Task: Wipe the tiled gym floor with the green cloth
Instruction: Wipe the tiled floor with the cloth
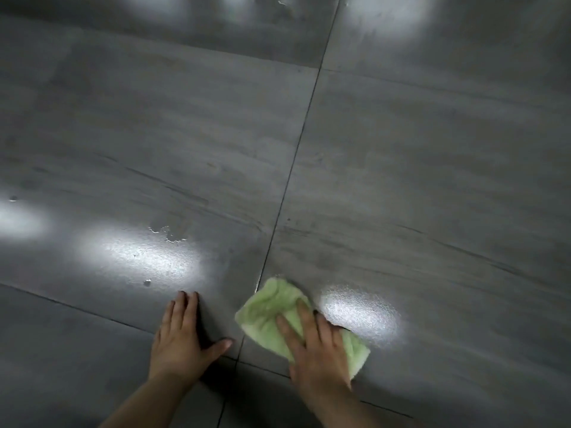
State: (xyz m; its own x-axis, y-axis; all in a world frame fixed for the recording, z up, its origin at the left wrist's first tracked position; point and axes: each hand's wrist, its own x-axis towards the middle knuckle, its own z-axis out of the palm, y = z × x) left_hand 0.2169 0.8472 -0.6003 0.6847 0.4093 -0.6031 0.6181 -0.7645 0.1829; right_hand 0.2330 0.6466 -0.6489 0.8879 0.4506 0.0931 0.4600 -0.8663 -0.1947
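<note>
Floor [401, 149] of large grey tiles, dark grout lines, glare patches, water droplets [167, 234]. Right hand [315, 350] flat, pressing green cloth [272, 307] beside grout cross. Left hand [182, 335] spread flat on tile, empty.

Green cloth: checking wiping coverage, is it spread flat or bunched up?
Bunched up: the green cloth shows rumpled, folded layers rather than one flat sheet, pressed under the right hand.

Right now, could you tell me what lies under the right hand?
The green cloth lies under the right hand, whose straight fingers press it onto the tiled floor at a grout line. The tile beneath the cloth is covered, so its state cannot be seen.
</note>
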